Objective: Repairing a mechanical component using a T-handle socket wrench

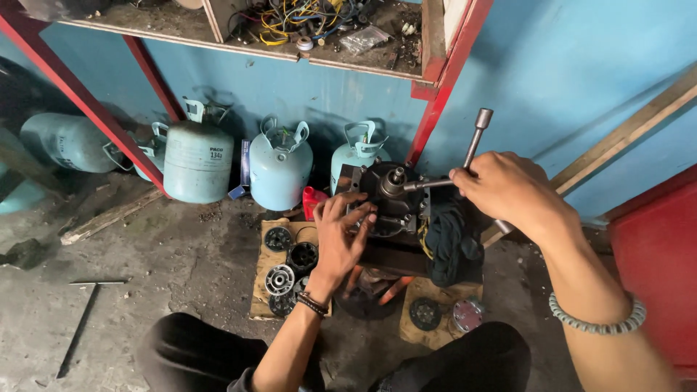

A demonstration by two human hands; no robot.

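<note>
Gripping the wrench (470, 156), your right hand (508, 190) is closing fully around the bar where its arms cross, with one socket end pointing up toward the blue wall (566, 65) and another arm running left onto the shaft at the top of the compressor (388, 199). Your left hand (340, 239) is pressing on the compressor's front, fingers (356, 212) spread and half open, bracing it rather than closing around anything. The compressor is sitting upright on the floor between your knees, just in front of the gas cylinders (279, 163) standing along the wall. A dark rag (451, 243) is hanging against its right side, touching it. Round metal plates (279, 279) are lying on cardboard (260, 290) just left of your left wrist, and two more discs (425, 313) are lying on cardboard below the rag. A long T-handled tool (86, 312) is lying well apart on the floor to your left.
</note>
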